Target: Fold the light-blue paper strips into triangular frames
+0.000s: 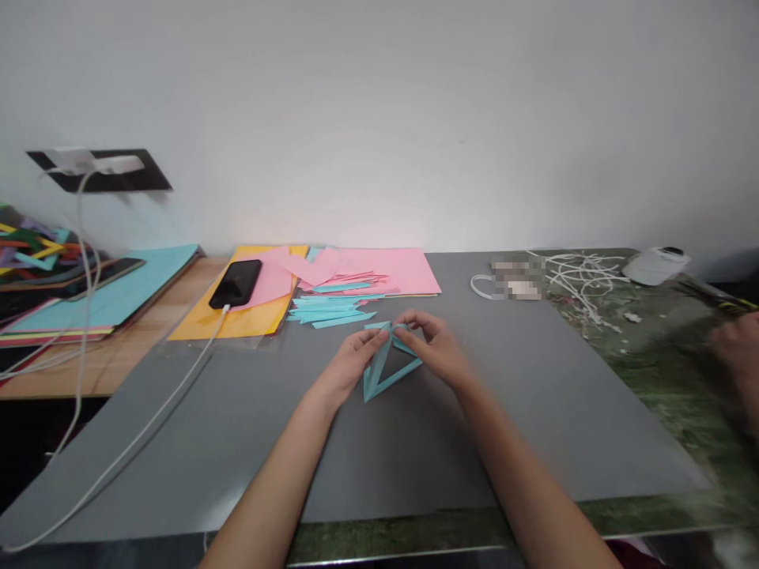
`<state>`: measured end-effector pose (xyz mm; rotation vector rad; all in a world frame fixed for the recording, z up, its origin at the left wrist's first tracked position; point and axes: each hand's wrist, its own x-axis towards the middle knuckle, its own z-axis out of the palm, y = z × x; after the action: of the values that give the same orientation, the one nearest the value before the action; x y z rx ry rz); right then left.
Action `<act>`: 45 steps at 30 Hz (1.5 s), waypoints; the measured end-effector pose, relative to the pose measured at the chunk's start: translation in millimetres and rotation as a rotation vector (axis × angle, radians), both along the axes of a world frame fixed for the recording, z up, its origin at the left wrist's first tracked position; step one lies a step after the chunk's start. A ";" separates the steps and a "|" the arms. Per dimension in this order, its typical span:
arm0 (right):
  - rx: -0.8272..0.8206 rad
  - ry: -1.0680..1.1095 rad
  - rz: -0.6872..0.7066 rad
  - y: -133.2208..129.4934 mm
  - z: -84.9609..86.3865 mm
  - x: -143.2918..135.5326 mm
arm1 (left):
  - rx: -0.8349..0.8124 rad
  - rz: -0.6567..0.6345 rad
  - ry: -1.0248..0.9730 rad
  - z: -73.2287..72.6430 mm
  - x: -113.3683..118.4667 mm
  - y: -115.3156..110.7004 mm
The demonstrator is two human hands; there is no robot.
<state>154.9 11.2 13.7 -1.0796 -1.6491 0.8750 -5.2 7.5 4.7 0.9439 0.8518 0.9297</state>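
Both hands hold a light-blue folded paper frame [392, 382] made of narrow strips joined in a triangular, open shape, just above or on the grey mat. My left hand [349, 359] pinches its upper left corner between thumb and fingers. On the upper right, my right hand [437, 348] grips another strip near the same top corner, thumb and index finger closed on it. Just behind the hands lies a pile of folded blue paper strips [329, 310]. Part of the frame's far side is hidden by the fingers.
Pink paper sheets [409, 269] and a yellow folder [195, 324] lie at the back, a black phone [236, 283] with its white cable [171, 403] on top. Coloured sheets [160, 276] are stacked left. White cord [584, 273] and another person's hand [738, 348] are at right.
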 end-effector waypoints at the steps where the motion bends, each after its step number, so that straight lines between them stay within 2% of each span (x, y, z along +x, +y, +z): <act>1: -0.008 -0.002 -0.017 -0.2 0.0 -0.4 | -0.003 0.001 -0.003 -0.4 0.2 -0.1; 9: -0.072 -0.011 -0.165 -5.3 7.0 -1.7 | 0.023 0.067 0.038 -0.7 4.7 -2.1; 12: -0.079 -0.018 -0.149 -6.9 10.6 0.4 | 0.049 0.082 0.052 -3.0 5.6 -2.4; 16: -0.113 -0.013 -0.108 -8.1 13.7 3.9 | 0.023 0.037 0.038 -5.7 6.2 -2.1; 23: -0.166 0.034 -0.053 -4.4 9.0 8.0 | 0.026 0.090 0.050 0.5 9.6 -4.3; 29: -0.111 0.010 -0.161 -4.9 8.3 3.4 | 0.024 0.108 0.054 1.3 11.2 -5.4; 36: -0.092 0.014 -0.124 -6.9 9.5 0.0 | 0.144 0.307 0.146 1.3 17.2 -8.4; 45: -0.057 0.043 -0.175 -7.2 7.2 -4.5 | 0.168 0.333 0.147 2.5 19.3 -10.1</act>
<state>150.4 4.0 20.9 -1.2165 -1.4767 0.8288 14.1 -2.7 7.2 1.0426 1.0902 1.2447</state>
